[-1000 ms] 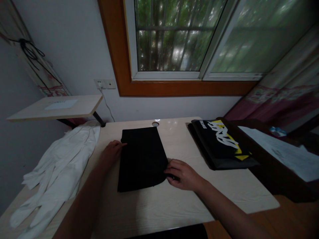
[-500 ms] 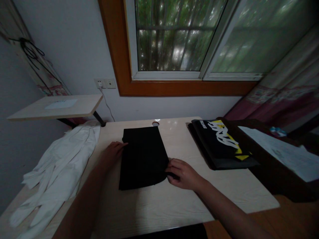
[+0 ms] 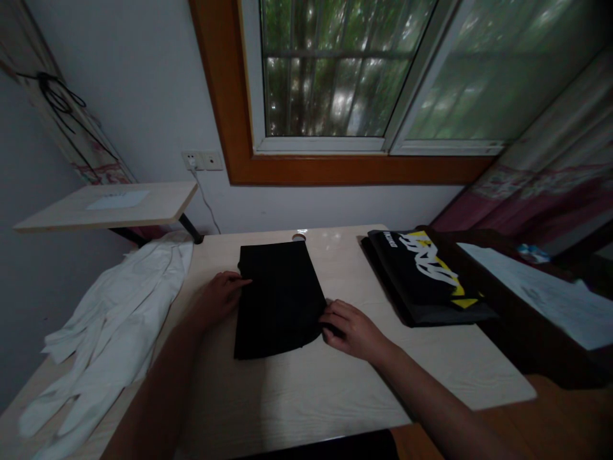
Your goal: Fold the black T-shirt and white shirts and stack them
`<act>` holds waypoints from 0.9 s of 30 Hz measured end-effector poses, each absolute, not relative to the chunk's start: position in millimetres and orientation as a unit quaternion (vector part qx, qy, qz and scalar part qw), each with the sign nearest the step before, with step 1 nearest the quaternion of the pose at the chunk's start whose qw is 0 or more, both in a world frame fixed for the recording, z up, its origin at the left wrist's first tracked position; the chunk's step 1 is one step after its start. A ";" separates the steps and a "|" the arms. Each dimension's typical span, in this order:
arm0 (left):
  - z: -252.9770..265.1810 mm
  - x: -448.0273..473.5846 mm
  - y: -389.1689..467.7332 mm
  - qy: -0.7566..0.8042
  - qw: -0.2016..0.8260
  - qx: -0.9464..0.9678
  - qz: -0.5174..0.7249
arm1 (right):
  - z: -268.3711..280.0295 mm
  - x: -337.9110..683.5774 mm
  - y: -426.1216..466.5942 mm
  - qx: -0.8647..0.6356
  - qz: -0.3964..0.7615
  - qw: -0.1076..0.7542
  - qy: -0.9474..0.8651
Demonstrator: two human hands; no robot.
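A folded black garment (image 3: 280,303) lies flat on the pale wooden desk (image 3: 306,409), its near edge curving up toward the right. On its left side is my left hand (image 3: 221,299), with the index finger reaching over the edge onto the top and the other fingers curled; the hand appears to grip that edge. The fingers of my right hand (image 3: 348,329) are closed on the lower right corner of the garment, and part of this grip is hidden under the hand.
On the right sits a stack of folded dark clothes (image 3: 421,275) with a white and yellow print. White clothing (image 3: 124,306) is spread along the left side, below a raised shelf (image 3: 115,207). A cable hole (image 3: 299,237) is near the desk's back edge.
The black garment has shifted slightly away from me and to the right, its near edge now farther up the desk. Both hands moved a little with it, keeping their places at its sides.
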State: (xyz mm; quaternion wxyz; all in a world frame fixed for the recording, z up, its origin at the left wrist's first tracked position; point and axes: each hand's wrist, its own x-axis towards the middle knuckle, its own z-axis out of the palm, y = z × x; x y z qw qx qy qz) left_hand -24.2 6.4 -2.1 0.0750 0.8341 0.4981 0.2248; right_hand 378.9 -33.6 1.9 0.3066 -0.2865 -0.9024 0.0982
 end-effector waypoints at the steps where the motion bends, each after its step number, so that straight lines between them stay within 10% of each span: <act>1: 0.0 -23.3 4.9 0.495 0.075 0.836 0.223 | 1.4 379.3 -32.8 -0.289 0.099 0.306 -0.902; 12: 12.3 -0.8 -6.2 0.414 0.038 0.888 0.198 | 3.0 381.3 -30.7 -0.323 0.101 0.272 -0.901; 27: 21.4 23.2 -18.8 0.337 0.231 0.877 0.252 | 1.8 389.7 -19.8 -0.310 0.208 0.350 -0.859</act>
